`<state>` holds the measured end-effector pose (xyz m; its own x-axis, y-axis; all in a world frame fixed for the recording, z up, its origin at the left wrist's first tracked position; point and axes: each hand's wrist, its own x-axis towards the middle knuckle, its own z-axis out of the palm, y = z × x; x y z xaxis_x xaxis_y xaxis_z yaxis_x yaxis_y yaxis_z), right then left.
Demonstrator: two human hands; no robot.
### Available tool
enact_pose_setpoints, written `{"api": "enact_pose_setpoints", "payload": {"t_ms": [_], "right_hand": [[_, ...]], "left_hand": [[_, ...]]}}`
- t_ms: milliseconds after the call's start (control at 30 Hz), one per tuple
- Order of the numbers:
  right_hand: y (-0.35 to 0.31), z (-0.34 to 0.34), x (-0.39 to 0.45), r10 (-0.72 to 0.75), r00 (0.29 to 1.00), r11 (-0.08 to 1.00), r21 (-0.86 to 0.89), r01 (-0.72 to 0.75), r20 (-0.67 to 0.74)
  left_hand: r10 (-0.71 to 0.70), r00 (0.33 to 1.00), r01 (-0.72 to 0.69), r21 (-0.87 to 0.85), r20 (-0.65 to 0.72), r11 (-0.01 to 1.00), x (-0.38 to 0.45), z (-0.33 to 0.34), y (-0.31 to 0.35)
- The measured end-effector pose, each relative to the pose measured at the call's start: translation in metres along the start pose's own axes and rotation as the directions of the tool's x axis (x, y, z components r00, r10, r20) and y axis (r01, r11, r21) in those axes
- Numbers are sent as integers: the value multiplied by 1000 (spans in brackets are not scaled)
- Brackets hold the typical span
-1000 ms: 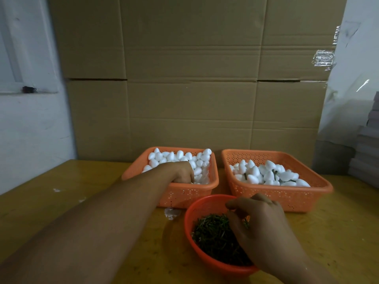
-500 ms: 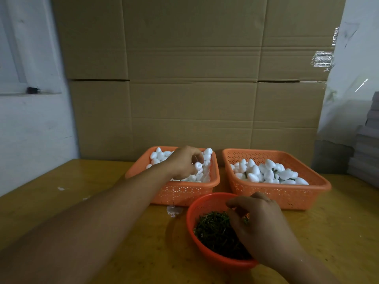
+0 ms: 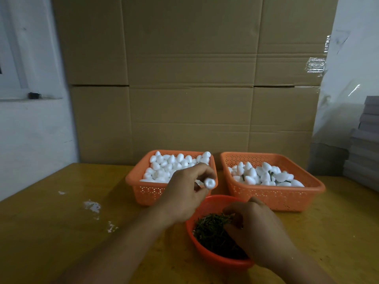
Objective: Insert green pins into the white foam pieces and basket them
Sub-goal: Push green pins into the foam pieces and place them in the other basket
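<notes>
Cardboard boxes (image 3: 190,78) are filling the whole background, stacked high behind a yellow wooden desk (image 3: 61,232), with a white wall (image 3: 30,130) to their left and a grey stack (image 3: 367,144) of something flat at far right. White crumbs (image 3: 92,206) are lying on the desk left of the bowl (image 3: 223,261).

And we are mid-cycle, folks! Left hand (image 3: 184,193) is hovering just above the bowl's far rim, fingertips pinching one white foam piece (image 3: 209,183), blunt end facing us. Right hand (image 3: 252,232) is down in the bowl, fingers curled into the heap of green pins (image 3: 211,234). Whether it is actually gripping a pin I cannot tell, since the fingertips are buried in the pile.

Behind the bowl to the left, the supply basket (image 3: 143,191) is sitting heaped with plain foam. Behind the bowl to the right, the second basket (image 3: 287,197) is holding finished pieces, a few dark stems poking out between them. It looks less full than the supply basket, so I am judging plenty of work is remaining.

What is the next move asking for? By my reading, the right hand is needing to single out one pin from that tangle, lift it clear, and line its tip up with the end of the foam. The left hand is needing to hold the piece steady and square. Foam is soft, so a light pinch and a straight push should be doing it; a skewed pin could be tearing out the side. Then it is over to the basket behind the bowl on the right.
</notes>
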<state>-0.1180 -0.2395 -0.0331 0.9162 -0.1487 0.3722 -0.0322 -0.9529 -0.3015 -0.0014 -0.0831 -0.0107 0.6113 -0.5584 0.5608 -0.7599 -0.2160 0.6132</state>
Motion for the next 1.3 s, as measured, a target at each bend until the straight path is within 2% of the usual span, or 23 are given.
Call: {"api": "enact_pose_setpoints", "payload": {"t_ms": [133, 433, 600, 733, 967, 1167, 1300], "right_hand": [[1, 1, 1, -4, 999, 1000, -29, 5, 40], [4, 2, 11, -5, 994, 996, -84, 14, 111], [7, 11, 24, -4, 978, 992, -125, 31, 208], [5, 20, 28, -14, 947, 977, -198, 82, 321], [3, 26, 29, -42, 955, 986, -144, 88, 293], [4, 26, 29, 21, 970, 989, -147, 15, 242], [3, 21, 28, 53, 980, 993, -111, -32, 194]], "left_hand": [[10, 999, -11, -29, -41, 1000, -15, 7, 4], [-42, 999, 42, -19, 1, 999, -42, 19, 9], [55, 998, -55, -4, 13, 999, -51, 22, 17], [42, 999, -41, -35, 28, 999, -50, 21, 16], [-28, 994, 50, -210, 105, 976, -50, 23, 11], [-34, 999, 43, -337, 33, 941, -49, 22, 15], [-114, 993, 86, -421, -41, 903, -46, 21, 15]]}}
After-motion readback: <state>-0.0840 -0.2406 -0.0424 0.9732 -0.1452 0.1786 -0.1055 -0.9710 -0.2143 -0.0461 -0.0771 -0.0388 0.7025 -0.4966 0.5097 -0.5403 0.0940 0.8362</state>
